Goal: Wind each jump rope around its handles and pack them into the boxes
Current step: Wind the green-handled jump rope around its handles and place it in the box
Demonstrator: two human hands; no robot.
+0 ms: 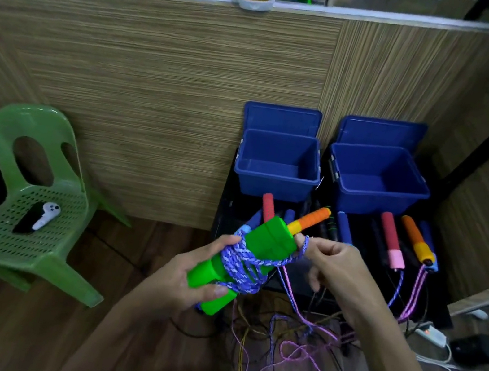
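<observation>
Two green handles (pixel 251 257) lie side by side in our left hand (pixel 188 276), whose fingers curl around their lower part with the thumb pressed across the front. A blue-and-white rope (pixel 242 265) is wrapped in several turns around the middle of the pair. Our right hand (pixel 342 273) sits just beside the upper end of the handles and pinches a loop of that rope between thumb and forefinger, the other fingers loosely bent beneath.

Behind the hands, two blue boxes stand open on a dark table (pixel 222 211), lids tilted back against the wooden wall: the left box (pixel 278 163) and the right box (pixel 376 179) are side by side and we see nothing inside either. In front of them lie more jump ropes: a red handle (pixel 268 206), an orange-and-yellow handle (pixel 312 221) pointing up from behind the green pair, a blue handle (pixel 345 227), a red-and-pink handle (pixel 392 240) and another orange-and-yellow handle (pixel 416 241). Their pink and purple cords (pixel 304 336) hang off the table edge into a tangle on the floor.

Off to the left stands a green plastic chair (pixel 35 197) with a white controller (pixel 46 216) resting on its seat.
</observation>
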